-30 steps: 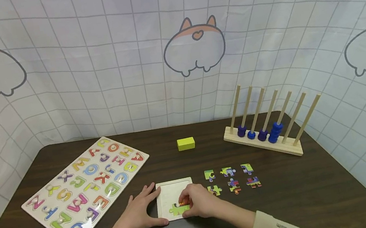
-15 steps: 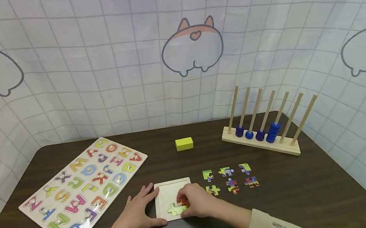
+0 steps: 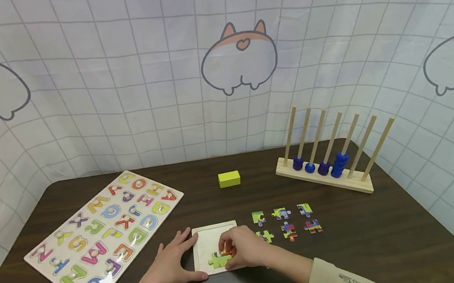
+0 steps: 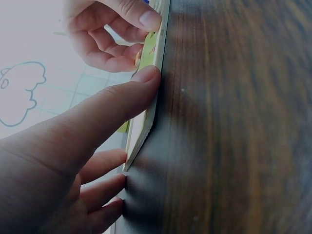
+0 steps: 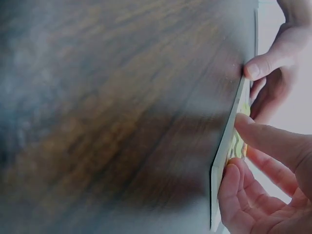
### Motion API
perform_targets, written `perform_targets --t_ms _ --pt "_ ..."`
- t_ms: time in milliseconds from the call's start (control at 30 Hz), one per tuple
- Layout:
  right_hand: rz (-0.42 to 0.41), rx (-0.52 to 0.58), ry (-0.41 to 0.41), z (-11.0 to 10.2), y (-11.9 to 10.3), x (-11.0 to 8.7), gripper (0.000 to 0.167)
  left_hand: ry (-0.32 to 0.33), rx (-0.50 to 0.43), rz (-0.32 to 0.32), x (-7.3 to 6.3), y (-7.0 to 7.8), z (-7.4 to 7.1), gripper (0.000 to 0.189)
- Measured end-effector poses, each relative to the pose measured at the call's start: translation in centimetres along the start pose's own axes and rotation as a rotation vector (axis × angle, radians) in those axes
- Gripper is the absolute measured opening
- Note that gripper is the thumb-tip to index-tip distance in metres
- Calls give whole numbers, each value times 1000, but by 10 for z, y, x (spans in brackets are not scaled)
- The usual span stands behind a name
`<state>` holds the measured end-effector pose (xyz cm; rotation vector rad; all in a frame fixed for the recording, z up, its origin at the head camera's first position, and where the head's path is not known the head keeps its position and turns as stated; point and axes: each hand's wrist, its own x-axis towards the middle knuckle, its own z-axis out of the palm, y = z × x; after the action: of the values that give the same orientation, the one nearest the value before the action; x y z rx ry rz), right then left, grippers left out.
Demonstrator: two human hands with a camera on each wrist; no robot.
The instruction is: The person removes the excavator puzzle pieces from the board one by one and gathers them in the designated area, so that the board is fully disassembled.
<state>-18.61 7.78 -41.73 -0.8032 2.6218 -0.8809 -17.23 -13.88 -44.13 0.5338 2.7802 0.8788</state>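
Observation:
A shallow light-wood puzzle tray (image 3: 196, 251) lies near the table's front edge. My left hand (image 3: 171, 265) spreads along its left side, thumb at the front left corner and index finger near the upper left. In the left wrist view, the left thumb (image 4: 141, 80) presses on the rim. My right hand (image 3: 244, 246) is over the tray's lower right, its curled fingers pinching a puzzle piece (image 5: 237, 145) low against the tray, partly hidden by them. Left of these fingers, a green puzzle piece (image 3: 217, 261) shows inside the tray.
Several loose jigsaw pieces (image 3: 282, 213) lie in two rows right of the tray. A letter peg board (image 3: 103, 228) lies at left. Behind the tray sits a yellow block (image 3: 229, 179). A wooden peg rack (image 3: 323, 181) with blue and purple beads stands at back right.
The right fingers shift very slightly over the tray's lower right. The left hand keeps its place at the tray's left side, and the view itself shifts a little.

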Motion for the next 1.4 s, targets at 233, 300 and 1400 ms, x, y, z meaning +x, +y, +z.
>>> perform_targets --t_ms 233,300,1400 --pt "-14 44 -14 -1 2 0 26 4 -5 6 -1 1 0 94" --pt "-17 47 -20 -1 2 1 25 6 -5 9 -1 1 -1 94" --pt "-22 198 6 -14 21 -11 15 7 2 1 0 -1 0 95"
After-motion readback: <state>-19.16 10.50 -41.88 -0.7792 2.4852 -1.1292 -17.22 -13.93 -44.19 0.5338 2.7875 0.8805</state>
